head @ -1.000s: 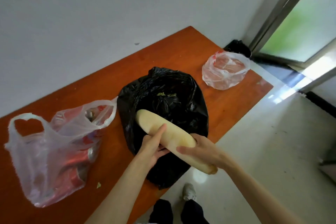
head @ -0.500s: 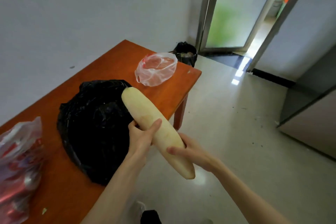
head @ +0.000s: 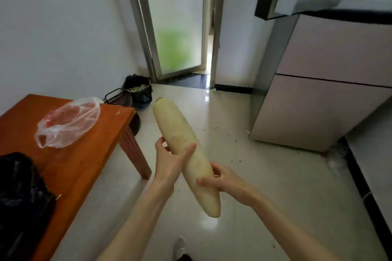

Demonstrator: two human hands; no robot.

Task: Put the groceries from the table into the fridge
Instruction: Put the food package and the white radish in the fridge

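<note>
White radish held in both hands, off the table

On the orange table [head: 89,154] lie a black bag [head: 19,197], contents unseen, and a clear bag [head: 67,121] with something red; left hand [head: 169,161] and right hand [head: 224,178] grip the radish [head: 182,137] over the floor, fridge [head: 318,91] at right

I've got the radish [head: 185,150] out over the floor, left hand [head: 169,160] above right hand [head: 222,180]. Table [head: 84,154] sits to my left, a clear bag [head: 67,121] and a bin bag [head: 19,197] on it. Fridge [head: 322,91] stands ahead right, basket [head: 137,93] behind the table.
</note>
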